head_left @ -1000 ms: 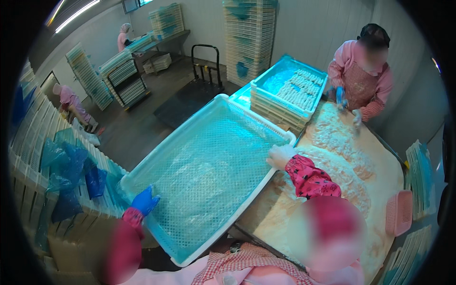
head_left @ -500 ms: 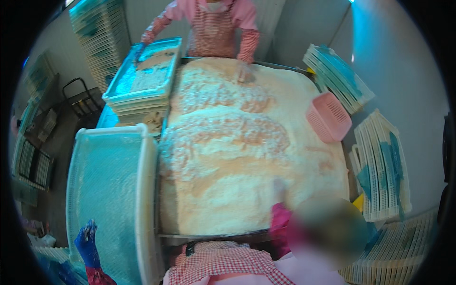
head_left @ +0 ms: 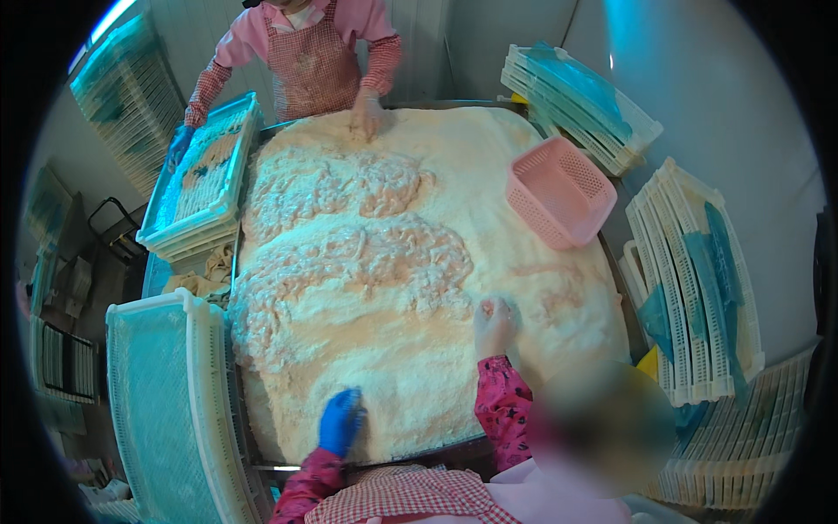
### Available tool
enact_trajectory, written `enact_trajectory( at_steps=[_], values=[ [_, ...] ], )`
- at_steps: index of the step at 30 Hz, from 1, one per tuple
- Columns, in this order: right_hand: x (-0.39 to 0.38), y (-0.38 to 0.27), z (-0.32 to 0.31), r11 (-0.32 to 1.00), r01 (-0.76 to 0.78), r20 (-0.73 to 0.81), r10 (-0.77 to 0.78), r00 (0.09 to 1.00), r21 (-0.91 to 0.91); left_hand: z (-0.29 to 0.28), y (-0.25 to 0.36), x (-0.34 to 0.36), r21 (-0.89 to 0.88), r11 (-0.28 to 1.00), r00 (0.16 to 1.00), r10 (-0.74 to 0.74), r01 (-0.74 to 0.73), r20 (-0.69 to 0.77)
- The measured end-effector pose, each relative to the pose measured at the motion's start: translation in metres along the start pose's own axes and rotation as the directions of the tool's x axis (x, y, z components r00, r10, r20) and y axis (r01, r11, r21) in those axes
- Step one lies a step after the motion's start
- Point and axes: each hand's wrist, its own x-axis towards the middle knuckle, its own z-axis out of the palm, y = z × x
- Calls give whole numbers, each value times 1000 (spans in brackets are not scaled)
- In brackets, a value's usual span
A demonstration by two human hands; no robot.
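Fingers (head_left: 497,316) spread on crumb heap (head_left: 393,367)

Left hand (head_left: 339,423), blue-gloved, off the white tray (head_left: 175,410) and now pressed into the crumb heap (head_left: 393,262) | right hand (head_left: 496,325) moved up onto the crumbs | view swung from trays to squarely over the table

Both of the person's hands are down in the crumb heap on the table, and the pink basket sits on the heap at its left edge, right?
Not quite. The pink basket sits at the right edge of the crumb heap, not the left; the head view shows it. The rest holds: the blue-gloved left hand and the crumb-coated right hand are both down in the heap.
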Motion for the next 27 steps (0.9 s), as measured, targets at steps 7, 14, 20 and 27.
enact_trajectory(
  at_steps=[7, 14, 20, 27],
  values=[
    [-9, -10, 14, 992, -121, 157, 125, 980, -32, 31, 38, 46, 131, 922, 919, 334, -365, 209],
    [-13, -14, -23, 794, -379, 265, 281, 922, 476, 27, 32, 49, 67, 899, 895, 419, -432, 153],
    [-37, -15, -40, 726, 163, 514, -608, 605, 668, 30, 28, 46, 38, 978, 972, 209, -206, -103],
    [-103, -48, -26, 930, 171, 516, -325, 793, 324, 31, 25, 55, -18, 972, 956, 228, -235, -185]
  ],
)
